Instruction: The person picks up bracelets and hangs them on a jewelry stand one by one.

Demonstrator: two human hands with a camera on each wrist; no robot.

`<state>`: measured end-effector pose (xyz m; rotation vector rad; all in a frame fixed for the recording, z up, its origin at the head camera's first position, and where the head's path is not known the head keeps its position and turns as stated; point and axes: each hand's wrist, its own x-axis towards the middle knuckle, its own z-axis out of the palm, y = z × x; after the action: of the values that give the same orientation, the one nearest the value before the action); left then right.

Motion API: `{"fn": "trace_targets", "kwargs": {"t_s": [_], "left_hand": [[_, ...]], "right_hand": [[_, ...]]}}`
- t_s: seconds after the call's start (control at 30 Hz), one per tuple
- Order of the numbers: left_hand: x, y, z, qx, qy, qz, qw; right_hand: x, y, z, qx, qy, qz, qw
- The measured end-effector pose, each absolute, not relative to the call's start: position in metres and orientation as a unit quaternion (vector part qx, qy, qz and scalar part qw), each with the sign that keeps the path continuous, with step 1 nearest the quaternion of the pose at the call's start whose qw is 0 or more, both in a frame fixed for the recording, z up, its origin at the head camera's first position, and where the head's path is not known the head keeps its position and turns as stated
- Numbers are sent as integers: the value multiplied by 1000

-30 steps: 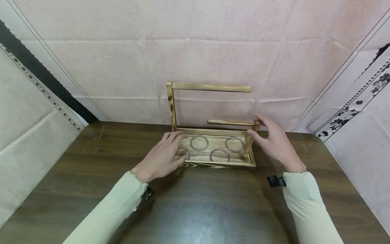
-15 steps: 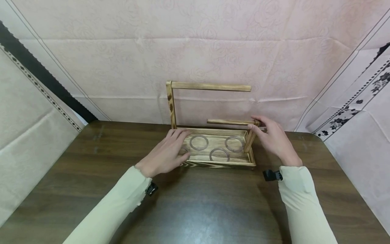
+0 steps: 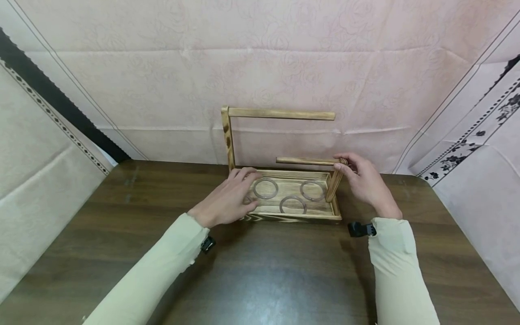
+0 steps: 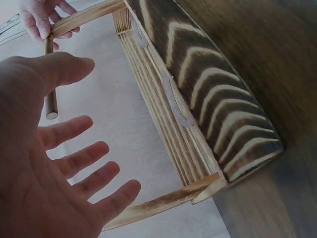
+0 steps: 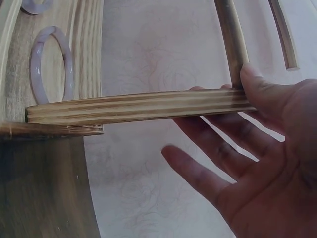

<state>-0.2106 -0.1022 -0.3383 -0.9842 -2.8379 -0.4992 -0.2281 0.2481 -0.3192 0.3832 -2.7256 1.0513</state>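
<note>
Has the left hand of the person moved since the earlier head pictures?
Yes. Judged against the wooden tray in the head view, the left hand has moved to the right, further over the tray's left end.

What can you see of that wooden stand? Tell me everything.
The wooden stand is a shallow rectangular tray with dark-striped grain. At its left end rises a tall upright, at its right a shorter upright, each bearing a horizontal bar with one free end. It stands on the table, bangles lying inside. The right hand pinches the shorter upright's top; the left hand hides part of the left end, contact unclear.
</note>
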Motion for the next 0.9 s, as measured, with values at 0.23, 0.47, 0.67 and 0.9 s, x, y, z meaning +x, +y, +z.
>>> {"fn": "trace_targets", "kwargs": {"t_s": [0.23,0.47,0.67,0.9], "left_hand": [[-219,-96,-338,-335,-927,-159,48],[-227,-93,-339,-342,-925,-161,36],[-233,-92,-340,-341,-926,-162,21],[-236,-86,-342,-336,-929,-156,0]], "right_hand": [[-231,251,-322,124,-918,365,97],[-231,249,-324,125,-909,382,106],[-233,249,-327,123,-909,380,120],[-233,252,-329,121,-908,385,111]]}}
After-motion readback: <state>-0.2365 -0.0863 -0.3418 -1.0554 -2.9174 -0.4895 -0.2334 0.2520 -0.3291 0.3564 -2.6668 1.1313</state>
